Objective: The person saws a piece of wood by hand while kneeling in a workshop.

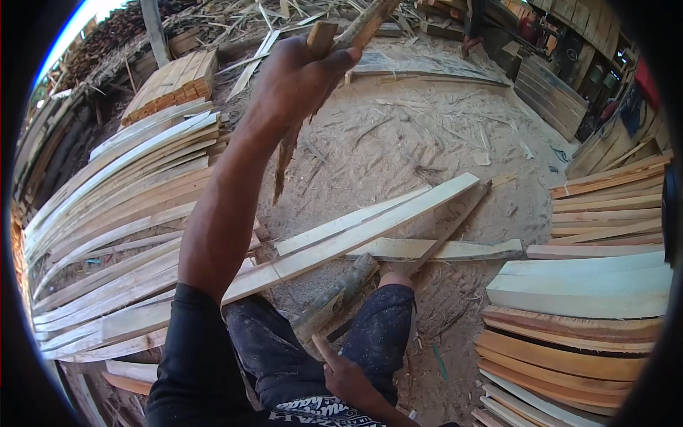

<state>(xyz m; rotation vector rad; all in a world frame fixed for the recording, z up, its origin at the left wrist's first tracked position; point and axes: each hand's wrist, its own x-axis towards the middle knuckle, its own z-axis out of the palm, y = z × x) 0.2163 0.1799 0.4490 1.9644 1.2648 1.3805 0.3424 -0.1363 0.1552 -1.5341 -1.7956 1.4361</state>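
My left hand [302,75], raised high and far out in front of me, is closed around a rough wood offcut [368,25]. A ragged strip of bark [286,160] hangs down below that hand. My right hand [346,377] is low over my lap, one finger stretched out and apart from the rest, with nothing visible in it. Between my knees lies a short log [338,295]. A long pale plank [370,231] slants across in front of me, its left end among other boards. Across its line lies a shorter pale board [455,249].
Stacked boards [135,199] spread along my left, with a neat block of planks [174,82] behind. More stacks of timber [569,356] stand on my right. A flat panel [427,67] lies on the sawdust-covered ground ahead. Another person's hand [469,46] shows at the far top.
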